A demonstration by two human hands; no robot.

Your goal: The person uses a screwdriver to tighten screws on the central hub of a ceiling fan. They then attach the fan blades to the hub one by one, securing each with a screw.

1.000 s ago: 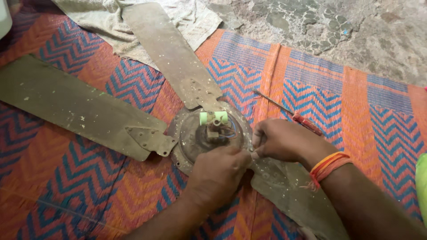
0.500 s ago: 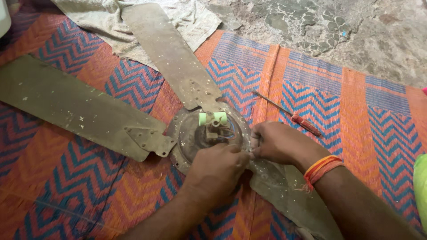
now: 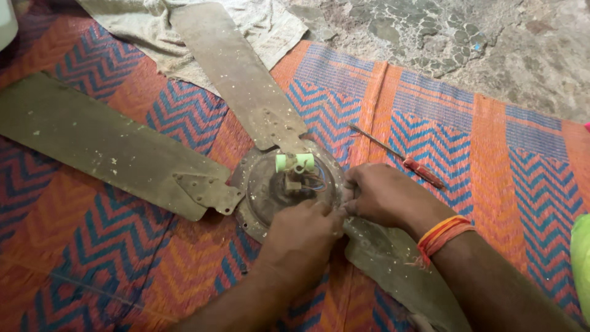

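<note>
An old ceiling fan lies flat on a woven mat (image 3: pixel 442 135) patterned in orange and blue zigzags, its round motor hub (image 3: pixel 270 190) just below the centre of the frame. The left hand (image 3: pixel 301 237) comes in from the bottom edge and rests on the hub's lower right rim, fingers curled down; the right hand (image 3: pixel 384 193) meets it from the right, fingertips pinched together at the same spot, where the third blade (image 3: pixel 399 270) joins the hub. Whatever they pinch is too small to make out — a fastener, perhaps — so whether either hand is clamped on anything cannot be told. The left hand seems placed to steady the hub while the right works at the joint.

Two more dusty blades reach away: one (image 3: pixel 98 144) to the left, one (image 3: pixel 236 71) toward the upper left, where it lies over a pale cloth (image 3: pixel 147 37). A green connector block (image 3: pixel 295 162) with wires stands on the hub's centre. A red-handled screwdriver (image 3: pixel 409 163) lies on the mat just above the right hand, near enough to pick up. Orange thread bands (image 3: pixel 445 233) circle the right wrist; bare stone floor (image 3: pixel 491 49) fills the upper right.
</note>
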